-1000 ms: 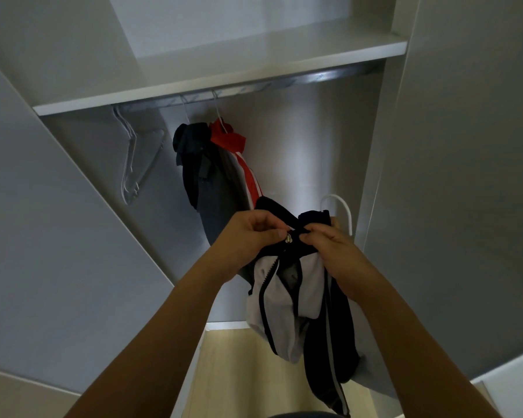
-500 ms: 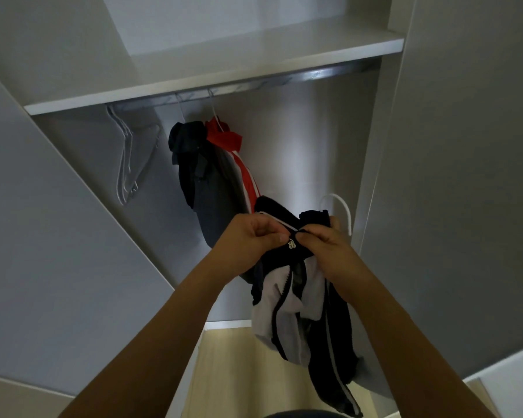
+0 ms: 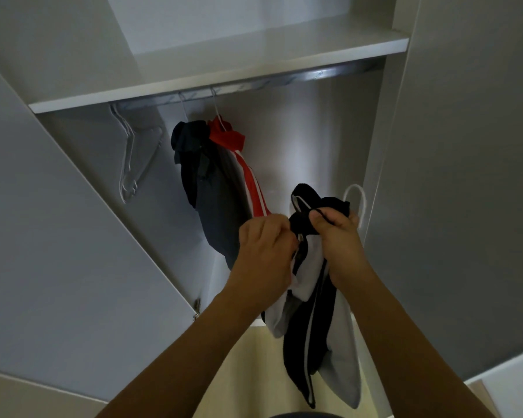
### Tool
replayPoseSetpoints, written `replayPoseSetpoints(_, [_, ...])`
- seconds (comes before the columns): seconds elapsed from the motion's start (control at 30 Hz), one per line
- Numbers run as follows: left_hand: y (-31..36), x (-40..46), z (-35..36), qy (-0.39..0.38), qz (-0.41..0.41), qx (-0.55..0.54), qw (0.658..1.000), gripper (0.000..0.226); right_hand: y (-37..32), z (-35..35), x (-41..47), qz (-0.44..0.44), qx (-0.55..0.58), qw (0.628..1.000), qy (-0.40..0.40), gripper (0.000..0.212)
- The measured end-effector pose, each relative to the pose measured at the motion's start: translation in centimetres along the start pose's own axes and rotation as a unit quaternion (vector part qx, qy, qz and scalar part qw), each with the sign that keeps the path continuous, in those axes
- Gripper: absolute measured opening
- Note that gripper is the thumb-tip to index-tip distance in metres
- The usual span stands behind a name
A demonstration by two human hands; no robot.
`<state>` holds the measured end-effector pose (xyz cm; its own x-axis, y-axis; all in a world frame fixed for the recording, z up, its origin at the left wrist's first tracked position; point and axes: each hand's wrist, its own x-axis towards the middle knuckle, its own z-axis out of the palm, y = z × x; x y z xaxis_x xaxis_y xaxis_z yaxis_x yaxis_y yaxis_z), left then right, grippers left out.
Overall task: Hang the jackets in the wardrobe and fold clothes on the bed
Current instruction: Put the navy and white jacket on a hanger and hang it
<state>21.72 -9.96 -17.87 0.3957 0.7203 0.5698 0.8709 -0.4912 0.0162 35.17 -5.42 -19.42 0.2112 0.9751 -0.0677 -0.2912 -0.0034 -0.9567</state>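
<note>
Black-and-white jacket (image 3: 311, 300) is hanging in the lower middle of the frame, both hands gripping it up near the collar: left hand (image 3: 264, 254) is pinching the zipper edge, right hand (image 3: 338, 239) is clutching the dark collar plus a white hanger (image 3: 358, 200). Further up, center-left, two jackets (image 3: 221, 188) are already hanging on the wardrobe rail (image 3: 284, 81), with empty hangers (image 3: 130, 158) dangling at upper left.

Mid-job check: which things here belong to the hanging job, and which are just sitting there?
In play:
black-and-white jacket
white hanger under it
left hand
right hand
rail

Idle:
two jackets already hung
empty clear hangers
shelf
</note>
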Motion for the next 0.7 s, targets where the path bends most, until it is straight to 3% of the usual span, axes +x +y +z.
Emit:
replayPoseSetpoints(0.1, [0.7,-1.1,-0.4,-0.091,0.041,-0.007,0.995,0.022,-0.1,-0.4,0.6,0.028,-0.001,0.999,0.016,0.013])
replayPoseSetpoints(0.17, [0.1,-0.8,-0.8,-0.126,0.031,-0.107,0.986,0.011,-0.3,-0.6,0.7,0.043,-0.017,0.999,0.002,0.019])
replayPoseSetpoints(0.23, [-0.8,0.0,-1.4,-0.166,-0.092,-0.262,0.946,0.006,-0.6,-0.6,0.7,0.049,-0.024,0.998,-0.02,0.018])
replayPoseSetpoints(0.3, [-1.7,1.4,-1.4,-0.197,-0.243,-0.373,0.873,0.017,-0.9,-0.4,0.9,0.04,-0.024,0.998,-0.029,0.016])
replayPoseSetpoints(0.43, [-1.8,4.0,-0.5,-0.249,-0.31,-0.416,0.818,0.037,-1.0,-0.1,0.8,0.032,-0.024,0.997,-0.06,0.008])
replayPoseSetpoints(0.57, [-2.2,4.5,0.3,-0.127,-0.431,-0.481,0.753,0.027,-0.4,-1.1,0.9,-0.021,-0.088,0.996,-0.014,0.012])
replayPoseSetpoints(0.63, [-2.6,4.5,0.4,-0.055,-0.506,-0.513,0.691,0.022,0.1,-2.1,0.8,-0.031,-0.129,0.991,0.01,0.02])
replayPoseSetpoints(0.7, [-2.7,4.7,0.2,-0.034,-0.535,-0.55,0.641,0.018,0.8,-2.5,0.5,-0.02,-0.166,0.986,-0.015,0.029])
